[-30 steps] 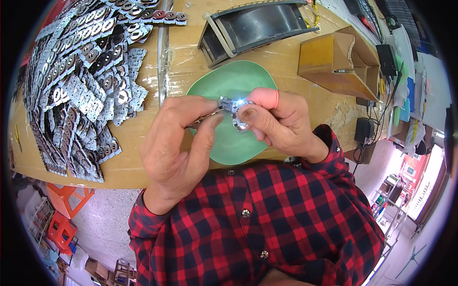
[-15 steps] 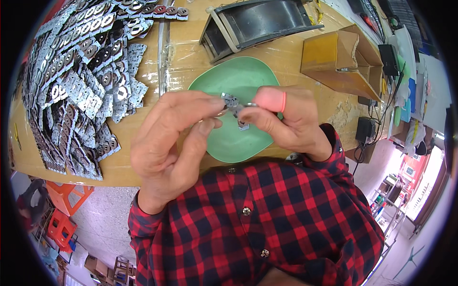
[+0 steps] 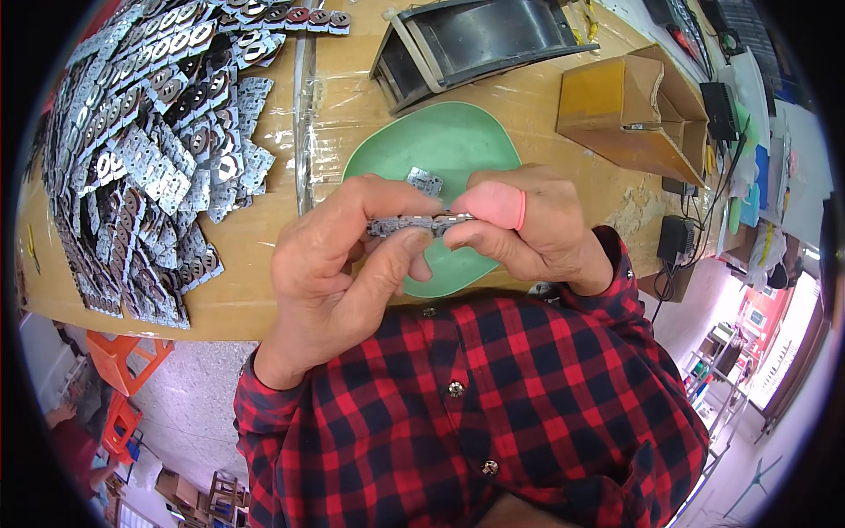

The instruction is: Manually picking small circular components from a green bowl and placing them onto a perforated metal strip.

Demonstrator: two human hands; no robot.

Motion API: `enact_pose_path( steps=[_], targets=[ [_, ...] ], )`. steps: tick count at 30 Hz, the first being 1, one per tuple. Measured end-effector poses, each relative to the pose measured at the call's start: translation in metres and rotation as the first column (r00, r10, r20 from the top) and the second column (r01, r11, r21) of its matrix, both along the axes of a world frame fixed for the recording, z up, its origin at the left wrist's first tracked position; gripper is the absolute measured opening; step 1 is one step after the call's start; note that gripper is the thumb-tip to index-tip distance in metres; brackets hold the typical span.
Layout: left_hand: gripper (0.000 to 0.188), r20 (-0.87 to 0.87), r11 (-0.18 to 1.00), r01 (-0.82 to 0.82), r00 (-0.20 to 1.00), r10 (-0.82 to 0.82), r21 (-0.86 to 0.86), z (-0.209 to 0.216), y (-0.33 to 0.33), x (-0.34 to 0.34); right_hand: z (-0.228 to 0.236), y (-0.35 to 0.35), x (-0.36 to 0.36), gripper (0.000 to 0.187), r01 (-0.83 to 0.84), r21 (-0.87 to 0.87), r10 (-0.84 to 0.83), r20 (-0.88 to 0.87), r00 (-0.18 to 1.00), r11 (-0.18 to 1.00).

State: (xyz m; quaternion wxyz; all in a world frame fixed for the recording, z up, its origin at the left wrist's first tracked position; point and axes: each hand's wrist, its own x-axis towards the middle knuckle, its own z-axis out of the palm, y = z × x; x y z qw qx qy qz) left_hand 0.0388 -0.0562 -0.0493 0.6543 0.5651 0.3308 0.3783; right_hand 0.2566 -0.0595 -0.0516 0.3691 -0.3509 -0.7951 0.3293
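Over a green bowl point(image 3: 493, 141), both hands pinch a narrow strip of small circuit boards point(image 3: 387, 227), seen nearly edge-on. My left hand point(image 3: 330, 264) grips its left part between thumb and fingers. At the right end, the thumb and forefinger of my right hand point(image 3: 546, 224) are closed on the strip; a pink finger cot point(image 3: 497, 204) covers that forefinger. A small grey board piece point(image 3: 426, 181) lies in the bowl just beyond the fingers. My hands hide part of the bowl.
A large heap of circuit board strips point(image 3: 158, 167), many with round dark parts, covers the table's left side. Behind the bowl stands a black curved bin point(image 3: 484, 48). An opened cardboard box point(image 3: 607, 114) and black power adapters point(image 3: 676, 239) are at right. Orange stools point(image 3: 128, 361) stand lower left.
My left hand has moved right and turned, bringing a board strip edge-on to my right fingers. A person's dark red sleeve has appeared at the lower left.
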Motion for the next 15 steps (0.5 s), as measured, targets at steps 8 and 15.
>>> enact_pose_path(
  steps=[8,15],
  targets=[
    [0.014,0.091,0.953,-0.048,0.993,0.078,-0.299,0.001,-0.001,0.001,0.013,-0.011,-0.007,0.016,-0.026,-0.382,-0.055,-0.200,0.978,0.924],
    [0.016,0.363,0.929,0.045,0.927,0.098,-0.368,0.000,-0.003,0.001,0.018,-0.012,-0.006,0.027,-0.192,-0.777,-0.300,-0.441,0.846,0.600]
  ],
)
